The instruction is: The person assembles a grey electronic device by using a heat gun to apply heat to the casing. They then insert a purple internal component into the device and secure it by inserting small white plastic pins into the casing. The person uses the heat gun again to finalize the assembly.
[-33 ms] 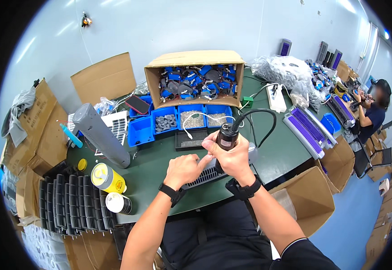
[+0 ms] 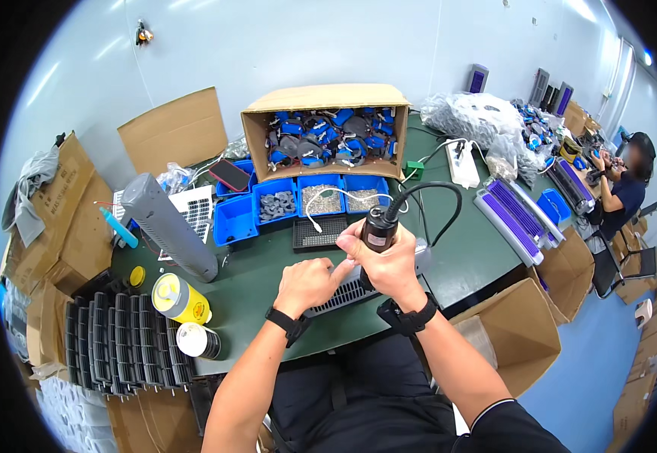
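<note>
In my right hand (image 2: 393,264) I grip a black corded electric screwdriver (image 2: 378,232), held upright with its cable arching off to the right. Below it lies a grey slotted housing (image 2: 343,299), partly covered by my hands. The tool's lower end is mostly hidden behind my fingers. My left hand (image 2: 307,285) is curled at the housing's left part, thumb stretched toward the screwdriver and close to my right hand. Its fingertips are mostly hidden. Just beyond the housing sits a black grid tray (image 2: 319,235), with the end of a white cable (image 2: 316,225) over it.
Blue bins (image 2: 236,222) of small parts stand before a carton (image 2: 327,95) of blue-and-grey parts. At left are a grey tower-shaped housing (image 2: 170,226), a yellow can (image 2: 180,299) and stacked black slotted parts (image 2: 124,340). Purple-panelled units (image 2: 511,219) and a seated person (image 2: 626,189) are at right.
</note>
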`<action>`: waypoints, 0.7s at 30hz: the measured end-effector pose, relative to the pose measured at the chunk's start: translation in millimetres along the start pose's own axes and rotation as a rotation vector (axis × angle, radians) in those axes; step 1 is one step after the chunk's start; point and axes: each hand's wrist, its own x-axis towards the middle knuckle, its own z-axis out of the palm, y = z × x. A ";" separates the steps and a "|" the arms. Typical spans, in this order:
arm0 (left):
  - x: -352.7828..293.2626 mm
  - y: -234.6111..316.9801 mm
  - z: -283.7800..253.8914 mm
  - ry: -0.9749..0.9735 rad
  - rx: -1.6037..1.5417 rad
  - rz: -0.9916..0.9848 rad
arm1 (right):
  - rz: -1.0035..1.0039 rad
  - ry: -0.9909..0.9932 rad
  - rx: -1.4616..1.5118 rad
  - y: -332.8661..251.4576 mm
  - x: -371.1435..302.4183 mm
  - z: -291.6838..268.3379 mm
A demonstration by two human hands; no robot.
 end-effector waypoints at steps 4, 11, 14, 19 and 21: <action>1.4 0.1 -0.7 -0.001 0.007 0.011 | -0.032 0.000 -0.057 -7.0 -2.6 3.1; -1.0 1.3 -4.1 -0.003 -0.006 0.008 | 0.019 -0.008 -0.039 -2.2 -0.9 -0.9; 0.5 -1.2 -0.4 0.007 -0.013 0.014 | 0.008 -0.016 -0.015 -5.7 -2.8 2.6; -0.3 3.6 -5.2 -0.020 0.008 0.014 | 0.011 -0.026 -0.044 -3.6 -1.7 -1.5; 0.0 6.4 -4.8 -0.022 0.002 0.019 | 0.007 -0.027 -0.021 -1.5 -1.0 -4.2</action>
